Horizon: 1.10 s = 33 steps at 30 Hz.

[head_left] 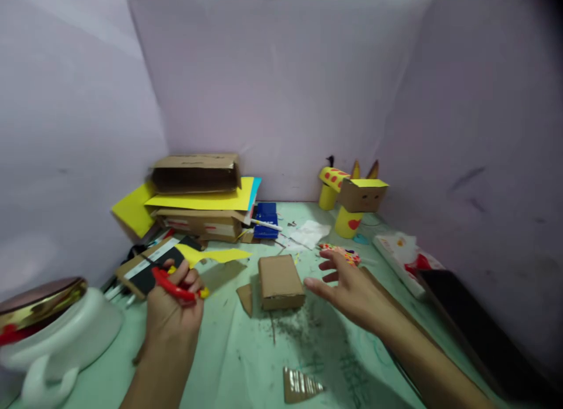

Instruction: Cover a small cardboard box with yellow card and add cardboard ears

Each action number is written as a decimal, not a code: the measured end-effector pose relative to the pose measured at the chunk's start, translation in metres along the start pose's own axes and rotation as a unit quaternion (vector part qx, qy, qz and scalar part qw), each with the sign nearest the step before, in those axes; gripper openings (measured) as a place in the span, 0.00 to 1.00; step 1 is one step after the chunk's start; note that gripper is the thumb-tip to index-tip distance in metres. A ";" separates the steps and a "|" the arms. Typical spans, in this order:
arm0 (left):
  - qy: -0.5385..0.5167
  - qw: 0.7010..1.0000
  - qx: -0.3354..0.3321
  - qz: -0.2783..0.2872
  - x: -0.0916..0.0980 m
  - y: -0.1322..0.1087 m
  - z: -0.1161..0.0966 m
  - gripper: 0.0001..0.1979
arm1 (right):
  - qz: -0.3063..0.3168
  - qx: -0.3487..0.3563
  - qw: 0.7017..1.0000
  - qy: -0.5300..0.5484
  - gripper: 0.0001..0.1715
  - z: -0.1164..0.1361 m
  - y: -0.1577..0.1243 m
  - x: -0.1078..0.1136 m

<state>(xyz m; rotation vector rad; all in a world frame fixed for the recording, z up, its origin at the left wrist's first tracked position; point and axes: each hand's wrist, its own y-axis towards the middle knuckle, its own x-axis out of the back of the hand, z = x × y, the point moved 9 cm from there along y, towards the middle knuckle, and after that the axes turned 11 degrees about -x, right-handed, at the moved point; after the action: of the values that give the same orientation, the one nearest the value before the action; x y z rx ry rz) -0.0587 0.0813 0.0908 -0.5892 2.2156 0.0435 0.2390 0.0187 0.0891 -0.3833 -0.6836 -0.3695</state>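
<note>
My left hand (pixel 178 289) is closed around a pair of scissors with red and yellow handles (pixel 173 285); the blades are hard to make out. Just beyond it runs a yellow paper strip (pixel 220 255), and whether the hand touches it I cannot tell. My right hand (pixel 336 280) is open, fingers apart, with nothing in it. It hovers beside a small closed cardboard box (pixel 280 282) in the middle of the table. Against the box's left side lies a cardboard scrap (pixel 246 299). A triangular corrugated piece (pixel 301 385) rests nearer to me.
At the back right stands a yellow and cardboard animal figure (pixel 363 198). Cardboard boxes (pixel 197 224) and yellow sheets are stacked at back left. A white pot (pixel 88 327) sits front left, a dark slab (pixel 475 333) at right. Pale walls enclose three sides.
</note>
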 end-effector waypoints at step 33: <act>0.012 0.997 0.076 -0.011 0.011 0.003 0.025 0.12 | 0.053 0.269 0.944 -0.180 0.53 0.051 0.036 -0.054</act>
<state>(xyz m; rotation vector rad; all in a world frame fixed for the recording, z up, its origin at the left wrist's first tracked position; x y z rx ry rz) -0.0484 0.0854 0.0659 -0.5326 2.2112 -0.1432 0.1894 0.0840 0.0816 0.0403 -1.0819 0.0042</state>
